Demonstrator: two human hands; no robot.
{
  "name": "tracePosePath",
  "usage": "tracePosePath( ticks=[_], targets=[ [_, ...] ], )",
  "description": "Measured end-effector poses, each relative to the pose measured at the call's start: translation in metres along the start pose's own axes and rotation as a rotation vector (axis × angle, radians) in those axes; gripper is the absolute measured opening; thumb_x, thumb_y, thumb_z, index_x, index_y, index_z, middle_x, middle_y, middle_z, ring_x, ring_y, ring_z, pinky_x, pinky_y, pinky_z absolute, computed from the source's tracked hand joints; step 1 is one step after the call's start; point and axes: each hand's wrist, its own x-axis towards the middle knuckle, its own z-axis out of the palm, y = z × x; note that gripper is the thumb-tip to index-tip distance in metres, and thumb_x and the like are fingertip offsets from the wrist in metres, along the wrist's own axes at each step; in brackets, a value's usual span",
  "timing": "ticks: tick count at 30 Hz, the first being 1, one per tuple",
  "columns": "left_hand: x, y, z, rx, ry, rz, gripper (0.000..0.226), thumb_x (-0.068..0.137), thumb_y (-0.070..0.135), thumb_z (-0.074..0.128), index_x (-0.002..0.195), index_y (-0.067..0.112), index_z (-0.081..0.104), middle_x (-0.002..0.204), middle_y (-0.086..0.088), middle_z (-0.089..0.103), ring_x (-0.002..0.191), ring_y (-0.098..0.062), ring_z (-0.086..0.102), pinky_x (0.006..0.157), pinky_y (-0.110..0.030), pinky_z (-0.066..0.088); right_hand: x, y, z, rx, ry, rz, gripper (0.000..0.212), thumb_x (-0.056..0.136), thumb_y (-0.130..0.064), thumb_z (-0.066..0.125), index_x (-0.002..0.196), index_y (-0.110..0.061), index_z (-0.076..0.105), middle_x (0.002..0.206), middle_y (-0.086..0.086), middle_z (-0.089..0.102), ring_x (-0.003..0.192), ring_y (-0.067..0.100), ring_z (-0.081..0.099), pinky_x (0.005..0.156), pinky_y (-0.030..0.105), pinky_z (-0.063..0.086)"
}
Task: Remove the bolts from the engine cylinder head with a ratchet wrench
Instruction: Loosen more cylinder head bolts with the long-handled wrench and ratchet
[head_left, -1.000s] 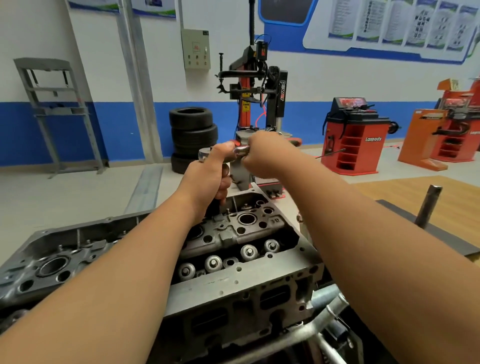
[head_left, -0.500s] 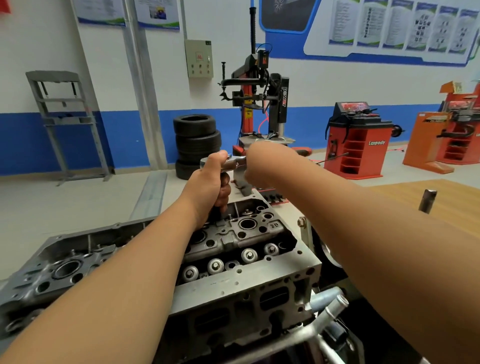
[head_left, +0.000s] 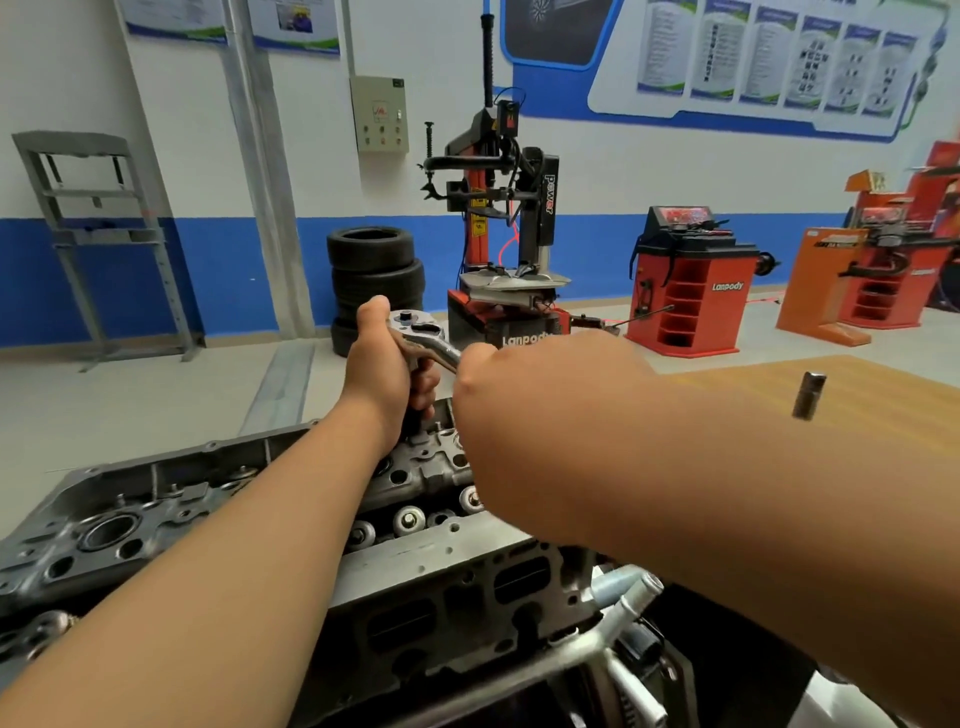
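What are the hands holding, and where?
The ratchet wrench: left hand grips just below its head, right hand grips the handle.

The chrome ratchet wrench (head_left: 421, 332) sits over the far end of the cylinder head (head_left: 441, 564), round ratchet end uppermost, handle slanting down toward 4 o'clock. The grey cast cylinder head lies flat, stretching from 8 to 2 o'clock.

**Both hands on the tool**

Left arm stretches straight ahead, left hand (head_left: 387, 364) wrapped round the upright stem under the head of the ratchet wrench (head_left: 423, 335), thumb pointing up. Right forearm crosses in from the right, right hand (head_left: 540, 384) closed over the handle, its fingers hidden.
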Motion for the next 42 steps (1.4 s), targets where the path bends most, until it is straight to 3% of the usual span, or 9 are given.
tracePosePath(
  ticks=[4,12,17,20,28,30,33,38,42],
  targets=[
    [-0.005,0.004,-0.005,0.214,-0.084,-0.008,0.06,0.09,0.06,0.02,0.059,0.015,0.046,0.047,-0.001,0.04,0.041,-0.015,0.031,0.051,-0.028,0.031,0.014,0.025,0.011,-0.22,0.092,0.047,0.011,0.089,-0.009,0.044,0.094,-0.015,0.035,0.07,-0.001,0.04,0.055,0.015,0.038,0.044,0.027,0.027],
    [-0.002,0.004,-0.003,0.35,-0.096,0.037,0.048,0.084,0.063,0.04,0.066,0.019,0.045,0.053,0.004,0.04,0.047,-0.012,0.034,0.052,-0.028,0.033,0.136,0.071,0.031,-0.066,0.133,0.204,0.014,0.088,-0.009,0.045,0.098,-0.017,0.051,0.075,0.002,0.046,0.064,0.016,0.042,0.053,0.03,0.031],
    [0.0,0.007,-0.014,0.313,-0.194,-0.009,0.044,0.068,0.062,0.054,0.059,0.019,0.048,0.052,0.001,0.042,0.045,-0.015,0.04,0.051,-0.028,0.04,0.201,0.037,0.025,-0.087,0.077,0.108,0.018,0.089,-0.02,0.049,0.107,-0.016,0.05,0.097,0.008,0.049,0.094,0.029,0.047,0.094,0.045,0.043],
    [0.001,0.008,-0.015,0.293,-0.191,-0.02,0.042,0.067,0.058,0.056,0.058,0.018,0.047,0.052,0.001,0.042,0.044,-0.015,0.039,0.047,-0.027,0.04,0.213,0.034,0.027,-0.079,0.078,0.097,0.032,0.089,-0.022,0.048,0.119,-0.012,0.051,0.11,0.01,0.052,0.103,0.031,0.048,0.099,0.048,0.04],
    [-0.004,0.01,-0.002,0.314,-0.116,0.014,0.04,0.079,0.052,0.04,0.054,0.02,0.039,0.045,0.003,0.032,0.038,-0.013,0.027,0.047,-0.026,0.032,0.14,0.05,0.027,-0.112,0.116,0.309,0.032,0.086,-0.013,0.055,0.117,-0.017,0.051,0.11,0.01,0.054,0.113,0.035,0.045,0.097,0.051,0.037],
    [-0.007,0.01,0.001,0.289,-0.094,0.01,0.041,0.084,0.05,0.033,0.056,0.019,0.037,0.045,0.003,0.03,0.037,-0.013,0.026,0.046,-0.026,0.029,0.106,0.048,0.02,-0.2,0.048,0.329,0.019,0.086,-0.012,0.056,0.104,-0.017,0.051,0.088,0.007,0.048,0.106,0.035,0.05,0.096,0.051,0.038],
    [-0.006,0.008,0.003,0.243,-0.042,0.017,0.045,0.087,0.051,0.024,0.06,0.018,0.036,0.045,0.002,0.031,0.036,-0.014,0.026,0.045,-0.024,0.028,0.059,0.039,0.011,-0.331,-0.019,0.252,0.019,0.087,-0.011,0.055,0.08,-0.017,0.037,0.073,0.001,0.039,0.07,0.022,0.048,0.061,0.033,0.045],
    [-0.002,0.005,0.0,0.06,-0.05,0.02,0.052,0.089,0.05,0.022,0.063,0.013,0.048,0.05,-0.005,0.041,0.045,-0.017,0.033,0.051,-0.027,0.028,0.008,0.005,0.006,-0.38,0.019,-0.009,0.002,0.092,-0.012,0.043,0.093,-0.014,0.044,0.069,-0.002,0.04,0.053,0.015,0.037,0.044,0.026,0.025],
    [-0.001,0.005,-0.005,-0.078,-0.121,-0.008,0.064,0.09,0.051,0.024,0.056,0.016,0.065,0.061,-0.009,0.05,0.059,-0.02,0.039,0.062,-0.031,0.033,0.021,0.005,0.005,-0.255,-0.036,-0.018,0.023,0.096,-0.009,0.04,0.114,-0.012,0.053,0.078,-0.004,0.048,0.059,0.014,0.043,0.047,0.024,0.028]
  ],
)
